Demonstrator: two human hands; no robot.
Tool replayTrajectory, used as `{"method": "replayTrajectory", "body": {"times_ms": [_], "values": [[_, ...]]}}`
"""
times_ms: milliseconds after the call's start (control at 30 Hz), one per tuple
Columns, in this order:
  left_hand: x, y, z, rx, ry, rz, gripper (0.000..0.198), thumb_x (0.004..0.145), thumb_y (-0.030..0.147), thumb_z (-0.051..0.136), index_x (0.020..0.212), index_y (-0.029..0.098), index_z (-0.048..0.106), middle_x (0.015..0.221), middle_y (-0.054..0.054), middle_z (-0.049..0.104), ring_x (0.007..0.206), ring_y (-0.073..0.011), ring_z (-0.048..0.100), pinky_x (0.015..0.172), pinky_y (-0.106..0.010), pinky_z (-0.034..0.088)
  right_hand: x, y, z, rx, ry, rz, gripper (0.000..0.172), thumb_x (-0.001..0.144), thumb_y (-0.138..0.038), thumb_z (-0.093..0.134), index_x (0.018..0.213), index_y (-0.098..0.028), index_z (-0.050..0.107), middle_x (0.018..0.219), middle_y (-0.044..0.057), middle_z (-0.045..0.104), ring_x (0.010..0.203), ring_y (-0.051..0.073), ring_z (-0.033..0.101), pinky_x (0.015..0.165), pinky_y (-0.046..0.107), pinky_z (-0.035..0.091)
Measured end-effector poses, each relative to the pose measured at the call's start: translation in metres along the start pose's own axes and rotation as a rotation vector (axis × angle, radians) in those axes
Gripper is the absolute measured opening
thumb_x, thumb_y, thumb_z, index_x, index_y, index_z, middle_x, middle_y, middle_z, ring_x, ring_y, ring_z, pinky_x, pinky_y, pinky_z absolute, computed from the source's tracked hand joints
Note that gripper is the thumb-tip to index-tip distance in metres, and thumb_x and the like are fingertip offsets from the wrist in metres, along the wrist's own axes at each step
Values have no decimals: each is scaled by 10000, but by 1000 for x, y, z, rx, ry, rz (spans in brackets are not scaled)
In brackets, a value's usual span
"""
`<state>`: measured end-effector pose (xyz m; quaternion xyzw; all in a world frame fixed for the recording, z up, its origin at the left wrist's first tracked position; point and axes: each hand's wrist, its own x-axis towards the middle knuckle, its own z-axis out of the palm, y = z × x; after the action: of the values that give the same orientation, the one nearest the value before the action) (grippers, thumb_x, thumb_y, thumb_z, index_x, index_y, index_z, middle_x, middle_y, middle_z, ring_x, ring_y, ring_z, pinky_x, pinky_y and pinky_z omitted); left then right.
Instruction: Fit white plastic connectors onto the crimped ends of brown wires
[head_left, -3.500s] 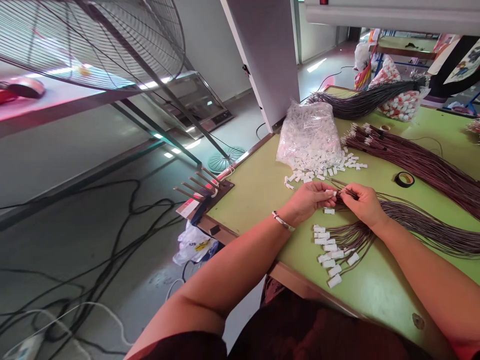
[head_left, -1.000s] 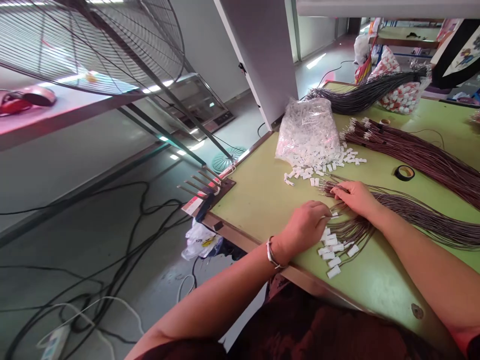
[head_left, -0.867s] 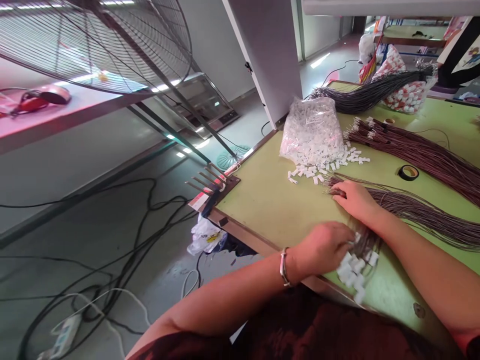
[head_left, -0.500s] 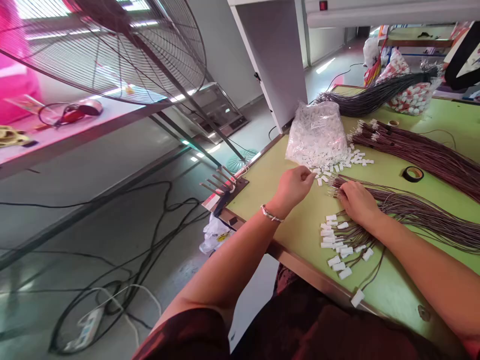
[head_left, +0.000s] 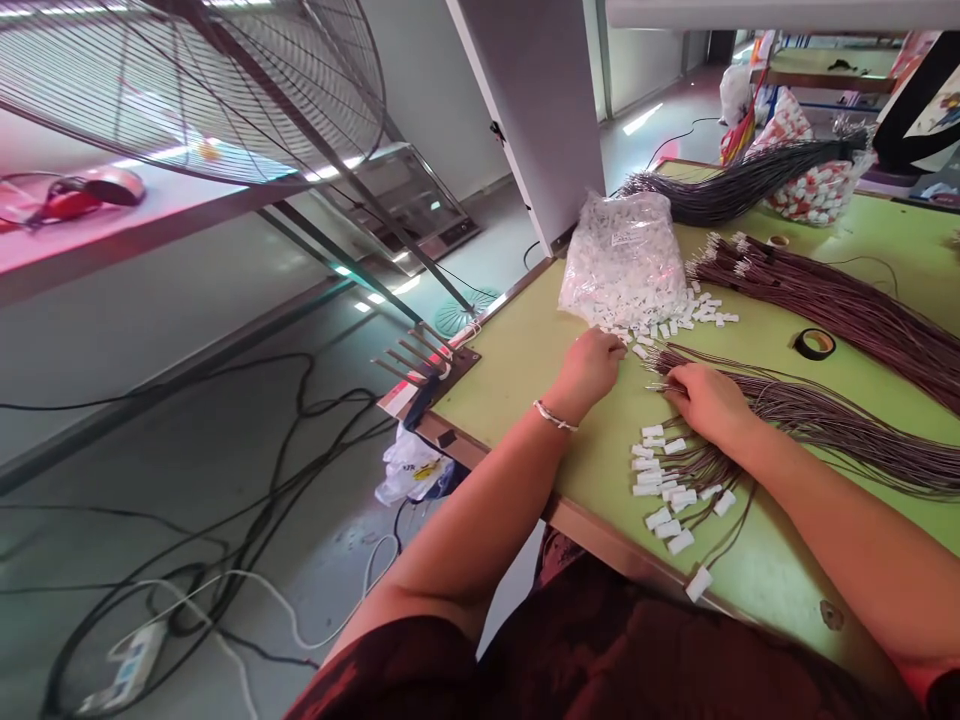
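Observation:
My left hand, with a bracelet at its wrist, is closed in a pinch at the near edge of a spill of small white plastic connectors. What its fingertips hold, if anything, is hidden. My right hand is closed on a thin brown wire, whose bare metal tip pokes out past the fingers. Under and beyond this hand lies a bundle of brown wires. Nearer to me, several wires end in fitted white connectors.
A clear bag of white connectors stands behind my left hand. Black tape, another brown wire bundle, a dark wire bundle and a bag of red-and-white parts lie beyond. A pronged holder juts from the table's left corner.
The view has shifted slightly, so everything sits a little further left. My left fingers look more tucked in beside the loose connectors. My right hand keeps its grip at the wire ends.

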<state>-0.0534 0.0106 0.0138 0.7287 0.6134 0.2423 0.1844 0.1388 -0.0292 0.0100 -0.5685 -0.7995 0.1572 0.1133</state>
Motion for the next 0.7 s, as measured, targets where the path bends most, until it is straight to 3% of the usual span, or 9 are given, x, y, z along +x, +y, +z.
{"method": "replayTrajectory", "body": {"times_ms": [100,200,267,367,500,700], "values": [[-3,3,-7,-435,-6,-131,131,820,208,524,779,136,625,747,-45,630,676,-142,580,670,-264,465,1,-1,1,-12,9,3,114,848,-237,514,832,-179,610,930,90,634,859,205,565,652,281,366],[-9,13,-7,-875,-159,-267,139,829,253,561,773,128,587,659,-15,602,498,-73,513,491,-197,402,5,7,-1,197,46,38,102,826,-244,506,802,-177,579,840,57,616,739,171,537,638,274,372],[-12,19,-2,-1035,-272,-320,152,806,255,618,747,118,583,610,-1,576,444,-45,467,432,-170,350,8,13,-4,380,77,72,135,814,-285,493,781,-179,571,737,25,597,659,153,508,616,268,372],[-14,23,6,-1143,-366,-375,139,784,233,666,783,107,606,570,9,564,424,-30,451,406,-148,319,9,18,-9,574,83,102,187,764,-342,515,682,-182,568,604,-11,551,566,129,453,575,258,348],[-12,22,11,-1208,-388,-412,151,784,224,682,761,116,579,566,9,582,425,-27,467,405,-137,322,6,16,-7,745,113,142,213,680,-382,583,636,-175,556,562,-32,499,537,106,401,547,246,316],[-10,18,13,-1286,-386,-448,193,803,261,677,742,105,582,553,9,577,427,-17,473,438,-126,356,1,11,-3,760,180,109,199,674,-355,575,618,-165,569,584,-26,483,587,114,412,566,241,324]]}}
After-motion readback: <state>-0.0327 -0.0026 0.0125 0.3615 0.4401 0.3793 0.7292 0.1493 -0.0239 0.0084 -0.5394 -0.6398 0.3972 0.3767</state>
